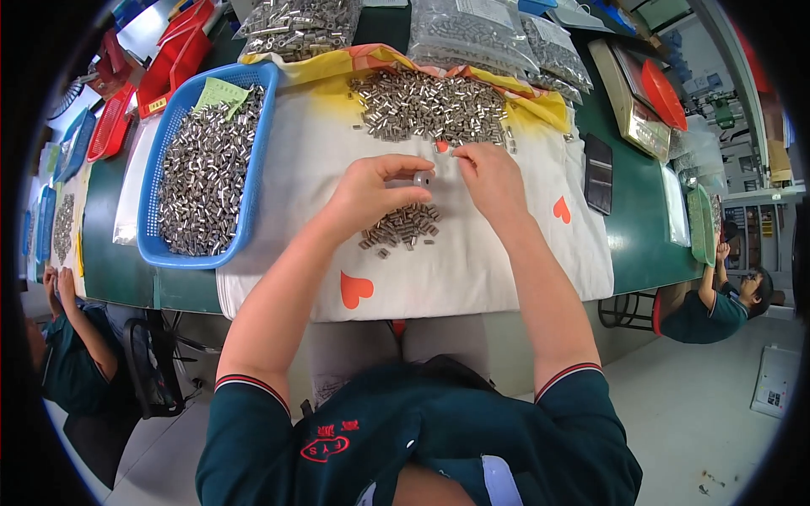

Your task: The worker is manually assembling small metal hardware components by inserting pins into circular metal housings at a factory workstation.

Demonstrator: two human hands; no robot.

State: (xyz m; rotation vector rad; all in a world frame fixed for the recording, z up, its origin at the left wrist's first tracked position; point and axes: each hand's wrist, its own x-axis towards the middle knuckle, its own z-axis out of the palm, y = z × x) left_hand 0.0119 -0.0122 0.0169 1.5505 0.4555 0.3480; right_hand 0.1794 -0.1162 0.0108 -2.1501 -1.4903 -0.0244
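Between the thumb and fingers of my left hand (371,190) is a small grey round piece with a dark hole in its end (423,179); its exact kind is unclear. My right hand (494,181) is just to the right of it, thumb and forefinger pinched together. Whatever sits in that pinch is too small to make out. Beyond both hands spreads a large heap of short metal sleeves (430,105). A smaller pile of similar metal pieces (401,226) lies below my left hand, on a white cloth (540,278) printed with red hearts.
At left stands a blue basket (268,143) of metal pieces with a green paper slip. Clear bags of parts (472,34) line the back. A dark phone-like slab (598,173) lies at right on the green table (645,228). Other people sit at both sides.
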